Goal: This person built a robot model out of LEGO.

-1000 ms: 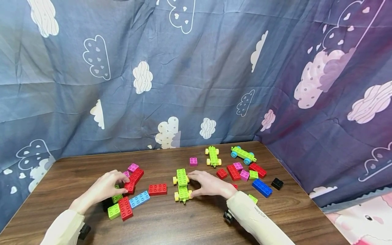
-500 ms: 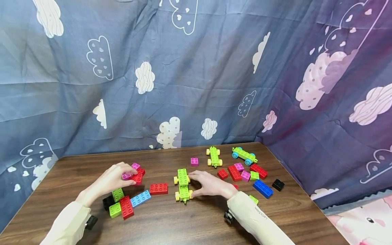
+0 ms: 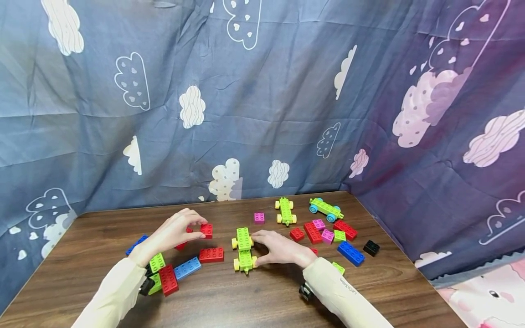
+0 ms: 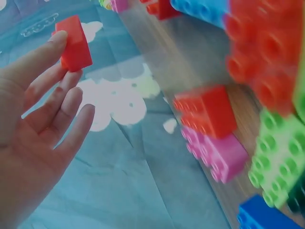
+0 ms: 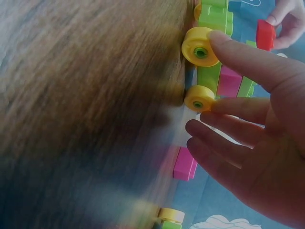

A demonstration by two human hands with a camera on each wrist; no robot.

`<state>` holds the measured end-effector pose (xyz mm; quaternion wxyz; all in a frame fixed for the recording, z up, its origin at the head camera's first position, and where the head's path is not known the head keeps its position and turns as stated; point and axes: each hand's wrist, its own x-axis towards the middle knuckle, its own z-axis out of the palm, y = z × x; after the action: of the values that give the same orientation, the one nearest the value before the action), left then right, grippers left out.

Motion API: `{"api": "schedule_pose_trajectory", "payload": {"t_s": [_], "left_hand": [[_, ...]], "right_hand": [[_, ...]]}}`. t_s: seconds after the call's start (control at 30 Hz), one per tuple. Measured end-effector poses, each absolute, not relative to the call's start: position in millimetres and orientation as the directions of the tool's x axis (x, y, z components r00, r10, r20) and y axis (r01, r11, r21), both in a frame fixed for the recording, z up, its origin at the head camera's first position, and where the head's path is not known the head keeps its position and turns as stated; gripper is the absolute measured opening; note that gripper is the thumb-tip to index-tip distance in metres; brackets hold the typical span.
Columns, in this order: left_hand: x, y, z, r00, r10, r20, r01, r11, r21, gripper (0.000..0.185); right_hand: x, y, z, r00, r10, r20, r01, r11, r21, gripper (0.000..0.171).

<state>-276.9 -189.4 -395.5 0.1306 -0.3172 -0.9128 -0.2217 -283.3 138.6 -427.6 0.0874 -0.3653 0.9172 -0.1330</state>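
Note:
My left hand [image 3: 180,228] pinches a small red brick [image 3: 207,231] between thumb and fingers, held left of the green toy car; the left wrist view shows this red brick [image 4: 76,44] at the fingertips. The green car base [image 3: 246,260] stands mid-table on yellow wheels. A green brick [image 3: 243,237] sits atop its far part, with a pink brick [image 5: 229,81] between them in the right wrist view. My right hand [image 3: 283,247] rests beside the car, thumb touching one yellow wheel [image 5: 200,46] and a finger at the other wheel [image 5: 199,98].
Around the left forearm lie a red brick [image 3: 168,279], a light blue brick [image 3: 187,268] and green bricks; another red brick [image 3: 211,254] is nearer the car. Two more car bases, one yellow-wheeled [image 3: 285,210] and one blue-wheeled [image 3: 326,208], stand behind. Several bricks lie right.
My left hand has moved right and away from the left-hand pile, and a red brick is now pinched in its fingers. The right hand has stayed at the car.

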Motion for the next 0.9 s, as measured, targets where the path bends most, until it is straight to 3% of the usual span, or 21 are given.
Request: {"api": "schedule_pose_trajectory", "payload": {"t_s": [0.57,0.9], "left_hand": [[-287,-149,-392,-0.779,0.514,0.360,0.623,0.700,0.348,0.029],[-288,-124,-392,-0.830,0.465,0.308,0.556,0.731,0.395,0.024]], "right_hand": [[-283,138,-426,-0.723,-0.687,-0.068,-0.639,0.703,-0.311,0.073],[-283,137,-426,-0.726,-0.685,-0.071,-0.634,0.705,-0.318,0.072]]}}
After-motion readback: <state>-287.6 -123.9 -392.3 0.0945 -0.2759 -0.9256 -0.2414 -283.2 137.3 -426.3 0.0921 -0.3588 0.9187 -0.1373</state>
